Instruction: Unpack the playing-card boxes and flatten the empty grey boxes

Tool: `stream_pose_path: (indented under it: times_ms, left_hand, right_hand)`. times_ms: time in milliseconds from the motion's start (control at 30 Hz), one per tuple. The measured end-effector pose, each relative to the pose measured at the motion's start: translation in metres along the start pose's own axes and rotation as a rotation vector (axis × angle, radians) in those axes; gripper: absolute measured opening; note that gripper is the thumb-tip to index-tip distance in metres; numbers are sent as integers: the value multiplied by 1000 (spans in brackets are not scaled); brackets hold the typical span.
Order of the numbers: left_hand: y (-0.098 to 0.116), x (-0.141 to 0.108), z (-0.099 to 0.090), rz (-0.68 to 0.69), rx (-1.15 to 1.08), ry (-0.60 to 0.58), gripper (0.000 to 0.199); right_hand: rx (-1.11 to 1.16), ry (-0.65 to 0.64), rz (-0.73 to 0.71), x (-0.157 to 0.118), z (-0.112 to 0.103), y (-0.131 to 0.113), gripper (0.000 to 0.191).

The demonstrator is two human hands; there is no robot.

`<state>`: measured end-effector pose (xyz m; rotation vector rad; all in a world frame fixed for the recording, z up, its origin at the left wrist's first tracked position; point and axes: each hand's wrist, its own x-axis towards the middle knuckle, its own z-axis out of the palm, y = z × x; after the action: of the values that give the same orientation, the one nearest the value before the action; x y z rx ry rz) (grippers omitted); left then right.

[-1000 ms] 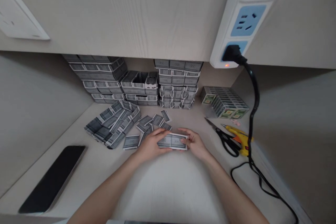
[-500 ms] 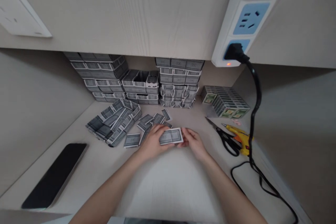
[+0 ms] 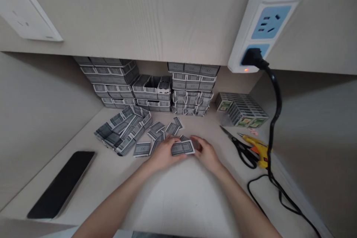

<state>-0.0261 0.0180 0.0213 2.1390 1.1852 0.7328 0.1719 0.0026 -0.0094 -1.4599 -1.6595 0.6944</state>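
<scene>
My left hand (image 3: 164,153) is closed on a playing card (image 3: 182,148), its patterned grey back facing up, with a crease across its middle. At the card's right end, my right hand (image 3: 205,153) has thumb and index finger apart in a curve; whether a fingertip touches the edge is hard to make out. Several folded cards (image 3: 142,149) lie loose just beyond and left of my left hand. Behind them stands an open tray-like piece built from folded cards (image 3: 134,131).
Stacked card-built blocks (image 3: 192,85) line the back. At right are boxed card decks (image 3: 245,108), scissors (image 3: 242,150), a yellow glue gun (image 3: 258,148) and a black cable (image 3: 275,119) hanging from a power strip (image 3: 253,41). A black phone (image 3: 63,184) lies at left.
My right hand's fingers have spread a little at the card's right end. The card in my left hand has tilted slightly, and the whole view has shifted a little.
</scene>
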Motion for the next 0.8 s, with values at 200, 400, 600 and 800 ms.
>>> stream_pose_path:
  times_ms: [200,400,600,800]
  left_hand:
    - [7,0,-5,-15,-130,-7,40]
    - [4,2,-3,-51,-91,80,47]
    - [-11,10,-21,68,88,308,46]
    - [-17,12,-26,184,199,330,44]
  right_hand:
    - [-146,-69,-104,-2,3,-8,62]
    - [-226,26,-135,0,6,-7,53]
    - [-240,310,-151,4,-1,-2,52]
    - [-33,384,-29,5,0,-1,53]
